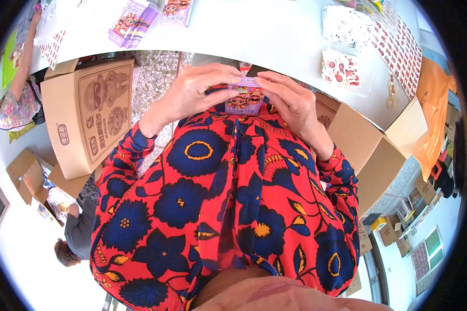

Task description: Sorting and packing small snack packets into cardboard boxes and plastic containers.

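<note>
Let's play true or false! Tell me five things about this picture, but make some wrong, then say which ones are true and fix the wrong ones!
1. The left hand and the right hand are both at a small purple box. True.
2. The person wears plain green. False: the shirt is red with dark blue flowers.
3. Purple packages lie on the white table. True.
4. Every cardboard box is on the left. False: an open brown carton is on the right.
5. The big brown box on the left has pictures printed on it. True.
</note>
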A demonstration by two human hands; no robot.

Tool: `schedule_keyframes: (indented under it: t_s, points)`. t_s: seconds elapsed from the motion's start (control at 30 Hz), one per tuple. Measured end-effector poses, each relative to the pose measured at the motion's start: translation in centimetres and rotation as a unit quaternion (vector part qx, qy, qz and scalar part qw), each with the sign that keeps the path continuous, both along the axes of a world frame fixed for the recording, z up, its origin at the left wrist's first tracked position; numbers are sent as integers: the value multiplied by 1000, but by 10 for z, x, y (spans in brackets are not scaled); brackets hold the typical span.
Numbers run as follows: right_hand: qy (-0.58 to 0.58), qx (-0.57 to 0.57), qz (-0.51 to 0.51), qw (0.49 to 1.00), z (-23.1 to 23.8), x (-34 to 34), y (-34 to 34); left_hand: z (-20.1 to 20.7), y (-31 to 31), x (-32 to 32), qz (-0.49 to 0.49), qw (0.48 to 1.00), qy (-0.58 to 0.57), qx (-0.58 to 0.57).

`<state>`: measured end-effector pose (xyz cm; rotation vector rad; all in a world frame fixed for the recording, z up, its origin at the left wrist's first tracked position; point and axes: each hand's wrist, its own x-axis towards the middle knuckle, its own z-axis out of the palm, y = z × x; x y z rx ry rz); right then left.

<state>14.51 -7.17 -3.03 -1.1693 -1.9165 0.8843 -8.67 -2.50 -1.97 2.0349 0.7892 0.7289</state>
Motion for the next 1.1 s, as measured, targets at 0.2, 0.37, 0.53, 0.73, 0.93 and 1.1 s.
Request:
schedule_keyframes:
  t_s: [0.2, 0.37, 0.53, 0.73, 0.93, 1.1]
  points:
    - [63, -97, 29, 993, -8, 4, 3, -18, -16, -1, 38, 999, -4, -25]
    - [167, -322, 20, 932, -17, 3, 10, -36, -23, 3, 134, 960, -111, -221]
    - [125, -204, -61, 969, -28, -1, 61, -40, 19, -12, 260, 963, -14, -75]
    - [72, 47, -137, 987, -54, -25, 132, -68, 74, -47, 385, 889, 200, 149]
    - [116, -8, -126, 985, -63, -53, 144, -93, 92, -41, 420, 861, 258, 128]
    - [183, -100, -117, 971, -79, -51, 148, -88, 94, -29, 425, 859, 279, 57]
